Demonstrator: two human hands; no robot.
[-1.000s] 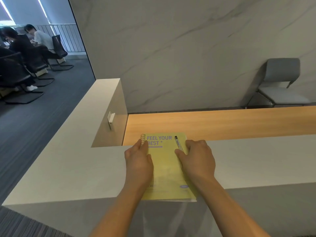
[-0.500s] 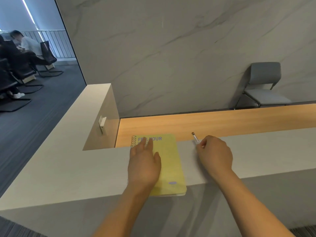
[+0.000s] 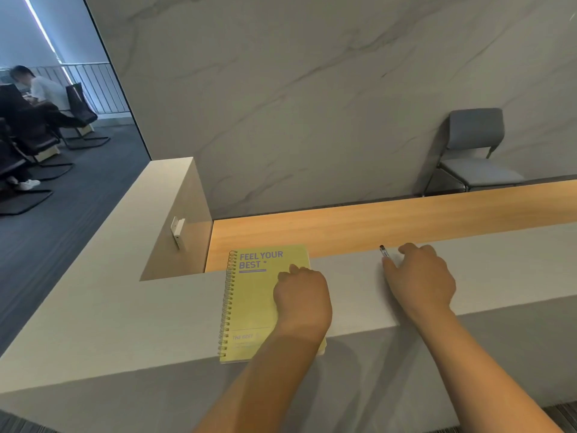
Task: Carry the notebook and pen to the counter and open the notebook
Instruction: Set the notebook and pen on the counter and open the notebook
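A yellow spiral notebook (image 3: 253, 301) titled "FEEL YOUR BEST" lies closed on the grey counter top (image 3: 140, 314), its near end hanging over the front edge. My left hand (image 3: 303, 301) rests on its right half, fingers curled at the cover's right edge. To the right, a slim pen (image 3: 383, 251) lies on the counter near the far edge. My right hand (image 3: 421, 276) sits just behind it, thumb and index finger apart, the index fingertip at the pen's near end.
Beyond the counter runs a lower wooden desk surface (image 3: 374, 223). A small white device (image 3: 177, 231) is fixed to the side wall at its left end. A grey chair (image 3: 474, 151) stands against the marble wall. People sit on black chairs (image 3: 40, 95) at far left.
My right hand lifted the pen off the notebook, carried it right and set it on the counter. My left hand slid from the spiral side to the cover's right edge and curled.
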